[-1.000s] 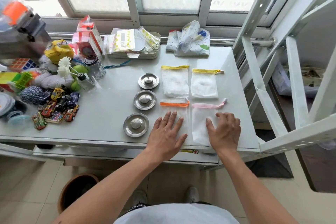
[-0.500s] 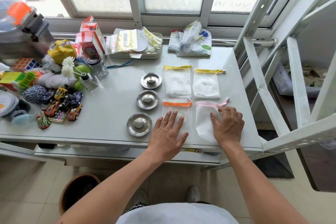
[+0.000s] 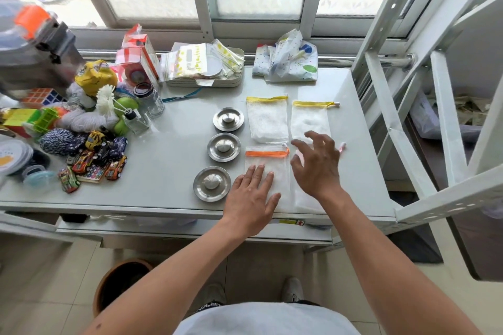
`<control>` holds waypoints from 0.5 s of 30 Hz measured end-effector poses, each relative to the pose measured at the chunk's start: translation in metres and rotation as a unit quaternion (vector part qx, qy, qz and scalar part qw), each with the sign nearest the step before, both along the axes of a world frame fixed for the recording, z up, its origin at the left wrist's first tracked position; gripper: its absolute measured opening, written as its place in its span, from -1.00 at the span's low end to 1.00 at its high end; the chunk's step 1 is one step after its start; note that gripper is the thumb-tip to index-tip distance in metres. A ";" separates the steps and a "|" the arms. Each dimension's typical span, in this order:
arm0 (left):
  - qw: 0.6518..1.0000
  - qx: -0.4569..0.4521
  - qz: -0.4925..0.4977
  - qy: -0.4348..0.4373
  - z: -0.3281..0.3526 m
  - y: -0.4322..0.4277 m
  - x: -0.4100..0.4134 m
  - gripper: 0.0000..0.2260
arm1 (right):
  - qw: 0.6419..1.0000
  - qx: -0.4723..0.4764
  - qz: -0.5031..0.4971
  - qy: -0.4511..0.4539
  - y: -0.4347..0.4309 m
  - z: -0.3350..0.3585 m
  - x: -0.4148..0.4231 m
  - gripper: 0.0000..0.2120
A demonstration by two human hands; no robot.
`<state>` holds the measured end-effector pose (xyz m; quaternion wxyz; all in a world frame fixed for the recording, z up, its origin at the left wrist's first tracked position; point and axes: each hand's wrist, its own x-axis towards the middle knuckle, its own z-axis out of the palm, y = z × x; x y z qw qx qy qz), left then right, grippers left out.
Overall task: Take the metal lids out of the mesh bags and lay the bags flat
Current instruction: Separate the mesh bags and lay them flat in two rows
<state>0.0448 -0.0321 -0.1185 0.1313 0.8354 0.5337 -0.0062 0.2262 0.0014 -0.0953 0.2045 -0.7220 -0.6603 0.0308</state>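
Note:
Three round metal lids lie in a column on the grey table: far lid, middle lid, near lid. To their right lie several white mesh bags: two with yellow tops, one with an orange top, and a pink-corded bag mostly hidden under my right hand. My left hand rests flat, fingers apart, on the orange-topped bag. Above the pink-corded bag my right hand hovers with fingers spread, holding nothing.
Toy cars, yarn balls, puzzle cubes, a glass jar and boxes crowd the table's left. A tray of zip bags and a printed pouch sit by the window. A white metal frame stands at the right edge.
My right hand has lifted off the pink-corded bag and moved up and left, with its fingers spreading. The left hand stays flat on the orange-topped bag.

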 end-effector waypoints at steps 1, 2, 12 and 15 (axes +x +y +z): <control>1.000 0.003 0.001 0.000 0.000 0.000 0.000 -0.44 | 0.999 -0.039 0.026 -0.014 0.007 0.004 -0.005 -0.64; 1.000 0.004 0.002 -0.001 0.000 0.000 0.000 -0.44 | 0.996 -0.075 0.045 -0.030 0.014 0.007 -0.009 -0.62; 1.000 -0.005 0.009 -0.006 0.000 0.001 0.001 -0.44 | 0.991 -0.112 -0.023 -0.063 0.014 0.002 0.003 -0.66; 1.000 -0.008 0.009 -0.005 0.000 0.002 0.001 -0.44 | 0.995 -0.086 -0.038 -0.043 0.013 0.003 0.006 -0.59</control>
